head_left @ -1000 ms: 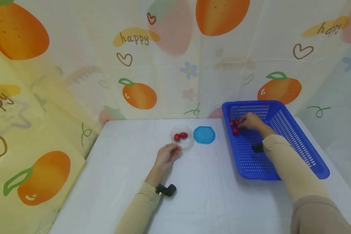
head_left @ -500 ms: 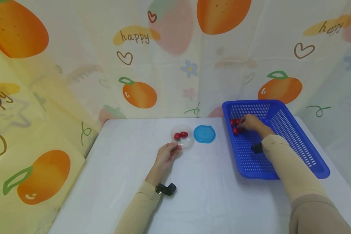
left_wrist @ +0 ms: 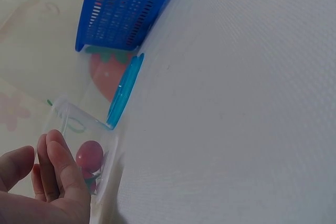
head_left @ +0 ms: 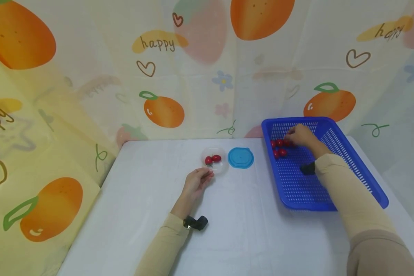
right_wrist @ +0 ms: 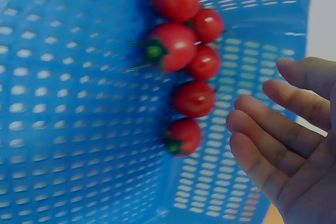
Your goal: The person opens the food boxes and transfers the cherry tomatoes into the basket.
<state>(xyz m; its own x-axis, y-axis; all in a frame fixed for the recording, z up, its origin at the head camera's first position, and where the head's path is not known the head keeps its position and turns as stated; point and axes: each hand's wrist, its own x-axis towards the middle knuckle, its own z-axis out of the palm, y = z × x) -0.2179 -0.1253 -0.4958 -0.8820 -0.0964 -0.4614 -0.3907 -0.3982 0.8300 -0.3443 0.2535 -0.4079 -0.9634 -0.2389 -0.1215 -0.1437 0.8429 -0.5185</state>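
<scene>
My left hand [head_left: 194, 184] is at the near side of a small clear plastic tub [head_left: 222, 167], its fingers by the tub's wall; the left wrist view shows the thumb apart from the loosely bent fingers. Inside the tub lie two red cherry tomatoes [head_left: 216, 158], one with a green stem. My right hand [head_left: 301, 135] is inside the blue basket [head_left: 279, 188], beside a group of several cherry tomatoes [right_wrist: 194, 98] at its far left corner. In the right wrist view its fingers are spread and apart from the tomatoes, holding nothing.
A round blue lid [head_left: 240, 158] lies flat between the tub and the basket. Everything stands on a white-covered table [head_left: 241, 237]. A printed cloth [head_left: 193, 84] hangs behind the table's back edge.
My right hand has moved slightly up and right inside the basket, uncovering more of the tomatoes, now grouped in the corner. The left hand and the tub have stayed in place.
</scene>
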